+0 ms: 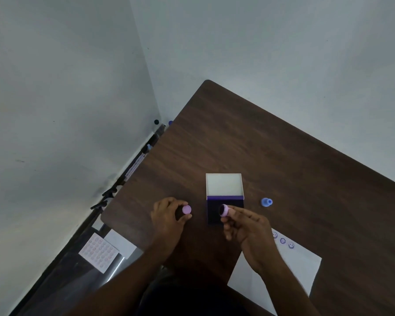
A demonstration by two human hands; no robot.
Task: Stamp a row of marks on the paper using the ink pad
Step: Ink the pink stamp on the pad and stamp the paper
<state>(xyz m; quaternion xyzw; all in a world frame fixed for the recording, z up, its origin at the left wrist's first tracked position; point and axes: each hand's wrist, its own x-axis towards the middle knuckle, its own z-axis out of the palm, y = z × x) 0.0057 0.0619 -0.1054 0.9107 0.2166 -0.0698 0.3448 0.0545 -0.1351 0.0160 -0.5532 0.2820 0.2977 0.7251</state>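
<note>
We are at the inking step: our right hand [246, 226] pinches a small pink stamp [224, 210] between thumb and fingertips, its dark face tilted sideways over the open ink pad [214, 213]. We cannot tell whether the stamp face touches the pad or sits just above it. Our left hand [169, 215] is closed loosely around a pink cap [187, 209], probably the stamp's own, resting on the counter [237, 137] to the left of the pad.

The ink pad lies mid-counter, a dark purple square with its white lid [224, 185] hinged up and open behind it. The paper [303, 265] lies at the near right, partly under our right forearm, with three purple smiley marks [282, 241] in a slanting row along its top edge. A blue stamp [266, 202] lies on its side to the right of the pad, apart from everything.

Next, we judge, the stamp face should be turned flat and pressed down on the pad, then carried to the paper and set down just beyond the last smiley, in line with the others.
</note>
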